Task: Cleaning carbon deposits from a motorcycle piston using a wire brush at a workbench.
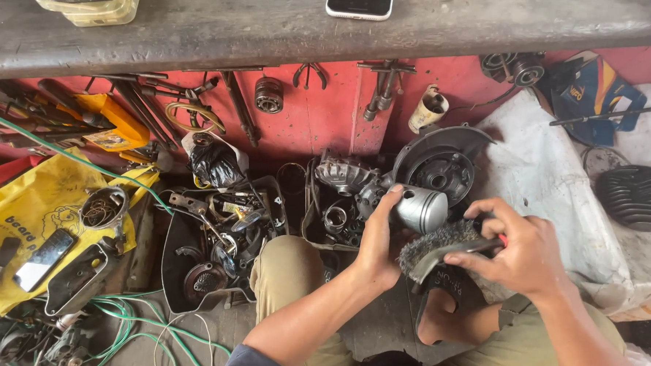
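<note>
Left hand: we see it [376, 240] wrapped around the rear of a grey metal piston [421, 209], thumb up along one side and fingers behind, so it is closed on the part and not free.
Why held so: we judge the grip at the back end leaves the piston's side wall and crown bare toward the brush, and keeps it off the cluttered floor.
Right hand: it [518, 251] is clenched on the handle of a wire brush [437, 244], knuckles up, fingers curled fully around.
Brush: its bristle head points left and lies just under and against the piston's lower side, as far as we can tell; contact looks likely but the bristles blur the edge.
Piston position: between the two hands, above the knees, just in front of a dark engine casing [439, 164].
Around: a tray of small parts [224, 237] lies left of the knee; a white cloth [552, 185] lies at right; a phone [360, 1] rests on the bench [274, 27] above.
</note>
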